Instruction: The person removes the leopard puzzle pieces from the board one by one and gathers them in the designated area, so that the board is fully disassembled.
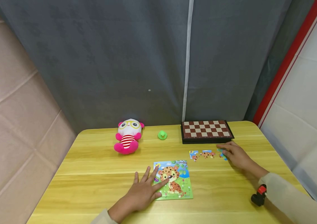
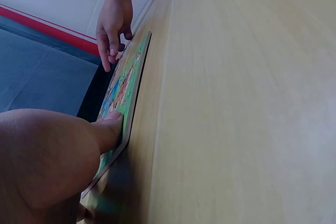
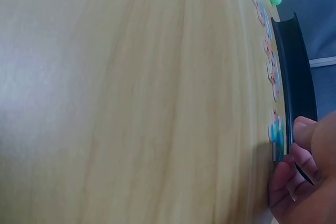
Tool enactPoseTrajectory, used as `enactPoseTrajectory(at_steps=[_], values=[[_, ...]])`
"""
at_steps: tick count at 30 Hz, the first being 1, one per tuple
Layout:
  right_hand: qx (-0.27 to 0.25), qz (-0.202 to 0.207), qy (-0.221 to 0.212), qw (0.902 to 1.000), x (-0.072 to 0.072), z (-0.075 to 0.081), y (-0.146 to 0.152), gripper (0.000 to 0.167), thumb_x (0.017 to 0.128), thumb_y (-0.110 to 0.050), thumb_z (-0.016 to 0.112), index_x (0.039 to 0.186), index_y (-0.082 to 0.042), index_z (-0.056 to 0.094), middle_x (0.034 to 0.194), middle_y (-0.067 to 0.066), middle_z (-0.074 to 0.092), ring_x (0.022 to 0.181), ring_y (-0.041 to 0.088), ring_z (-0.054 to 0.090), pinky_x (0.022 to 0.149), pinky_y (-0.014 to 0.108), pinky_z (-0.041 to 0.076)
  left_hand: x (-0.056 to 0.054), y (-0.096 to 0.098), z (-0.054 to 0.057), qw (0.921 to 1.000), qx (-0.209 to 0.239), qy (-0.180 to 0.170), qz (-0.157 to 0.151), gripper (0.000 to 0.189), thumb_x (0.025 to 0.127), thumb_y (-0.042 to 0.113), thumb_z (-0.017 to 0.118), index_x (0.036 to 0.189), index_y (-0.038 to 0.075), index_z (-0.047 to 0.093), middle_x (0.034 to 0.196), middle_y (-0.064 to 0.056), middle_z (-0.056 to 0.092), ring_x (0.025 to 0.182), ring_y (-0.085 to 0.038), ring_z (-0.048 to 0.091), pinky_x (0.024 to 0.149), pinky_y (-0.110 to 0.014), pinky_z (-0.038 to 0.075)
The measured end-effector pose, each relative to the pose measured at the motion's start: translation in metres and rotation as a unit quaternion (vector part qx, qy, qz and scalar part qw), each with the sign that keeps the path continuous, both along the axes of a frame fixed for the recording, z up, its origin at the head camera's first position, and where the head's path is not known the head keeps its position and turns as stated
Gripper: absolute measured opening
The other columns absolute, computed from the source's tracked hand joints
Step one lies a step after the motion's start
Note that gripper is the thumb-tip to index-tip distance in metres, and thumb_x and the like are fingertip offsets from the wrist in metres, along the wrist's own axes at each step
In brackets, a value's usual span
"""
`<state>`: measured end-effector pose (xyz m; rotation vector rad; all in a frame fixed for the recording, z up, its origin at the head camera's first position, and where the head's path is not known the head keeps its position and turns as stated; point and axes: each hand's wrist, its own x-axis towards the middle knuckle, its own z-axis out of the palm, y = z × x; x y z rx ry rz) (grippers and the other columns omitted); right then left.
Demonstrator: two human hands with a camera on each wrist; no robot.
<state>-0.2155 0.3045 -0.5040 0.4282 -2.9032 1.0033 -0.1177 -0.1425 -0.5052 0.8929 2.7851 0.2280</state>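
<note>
A square jigsaw puzzle [image 1: 176, 186] with a cartoon leopard lies flat on the table. My left hand [image 1: 143, 191] rests on its left part, fingers spread. In the left wrist view, the left thumb [image 2: 109, 129] presses on the puzzle's green border. Beyond the puzzle, to the right, my right hand [image 1: 237, 155] reaches over a blue-green puzzle piece [image 1: 223, 156], fingertips right at its edge. The right wrist view has this piece [image 3: 276, 136] lying on the table beside loosely bent fingers [image 3: 283, 174]. Two more groups of pieces, one leopard-spotted [image 1: 207, 154] and one with a blue corner [image 1: 193, 155], lie left of it.
A folding chessboard [image 1: 206, 130] stands at the back right, just behind the loose pieces. Along the back are a small green toy duck [image 1: 162, 135] and a pink-and-white plush toy [image 1: 128, 137]. A grey curtain [image 1: 119, 68] hangs behind the wooden table [image 1: 91, 174].
</note>
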Motion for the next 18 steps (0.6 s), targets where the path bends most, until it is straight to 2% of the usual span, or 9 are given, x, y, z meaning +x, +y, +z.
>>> enactPoseTrajectory(at_steps=[9,12,18], values=[[-0.01,0.011,-0.003,0.9999,0.002,0.004,-0.006,0.036,0.105,-0.005,0.057,0.14,-0.002,0.063,0.107,0.009,0.056,0.079,0.012,0.046,0.067,0.026,0.04,0.0,0.0,-0.001,1.0,0.001,-0.001,0.0,0.054,0.107,0.054,0.038,0.159,0.054,0.023,0.174,-0.01,0.003,0.156,-0.047,0.008,0.109,-0.085,0.015],[-0.016,0.016,-0.006,0.9997,0.003,0.006,-0.01,0.037,0.104,-0.004,0.059,0.14,-0.002,0.063,0.106,0.01,0.056,0.076,0.011,0.049,0.064,0.026,0.041,-0.001,-0.001,-0.001,1.0,0.003,-0.002,0.001,0.054,0.107,0.054,0.039,0.159,0.055,0.023,0.174,-0.01,0.003,0.156,-0.047,0.008,0.109,-0.085,0.015],[-0.025,0.027,-0.008,0.9993,0.006,0.01,-0.024,0.037,0.103,-0.005,0.06,0.139,-0.003,0.064,0.108,0.008,0.059,0.082,0.013,0.05,0.069,0.026,0.043,0.0,-0.001,-0.001,0.9999,0.012,-0.003,0.002,0.054,0.107,0.053,0.04,0.158,0.054,0.025,0.174,-0.012,0.005,0.156,-0.048,0.008,0.109,-0.086,0.013]])
